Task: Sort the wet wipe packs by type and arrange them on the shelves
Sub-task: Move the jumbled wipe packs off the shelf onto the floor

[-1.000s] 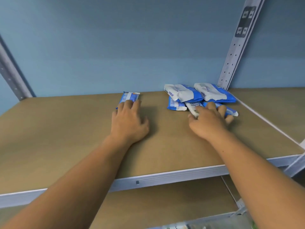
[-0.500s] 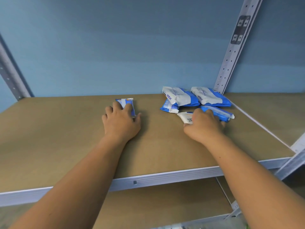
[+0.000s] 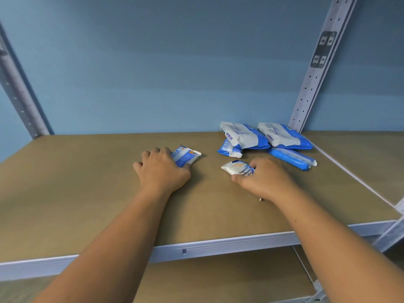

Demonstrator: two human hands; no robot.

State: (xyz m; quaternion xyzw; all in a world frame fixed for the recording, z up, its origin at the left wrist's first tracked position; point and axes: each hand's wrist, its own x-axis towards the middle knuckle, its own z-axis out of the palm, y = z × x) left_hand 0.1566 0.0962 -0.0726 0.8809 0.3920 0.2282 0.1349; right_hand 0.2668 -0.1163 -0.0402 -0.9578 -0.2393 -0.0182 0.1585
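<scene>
Right hand [image 3: 262, 180] pinches a small white pack [image 3: 235, 167] on the brown shelf [image 3: 87, 193], left hand [image 3: 161, 170] curls over a small blue pack [image 3: 187, 157] near it, and both packs look soft, light and slippery, so hold the long sides.

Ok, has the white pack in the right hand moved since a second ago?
Yes. The white pack, gripped by the right hand, has come out of the pile toward the shelf's front edge and now lies apart from it.

You have six wet wipe packs [image 3: 290, 158] on one shelf [image 3: 87, 193]. Two are large packs [image 3: 242, 135]; four are smaller packs [image 3: 185, 158].
</scene>
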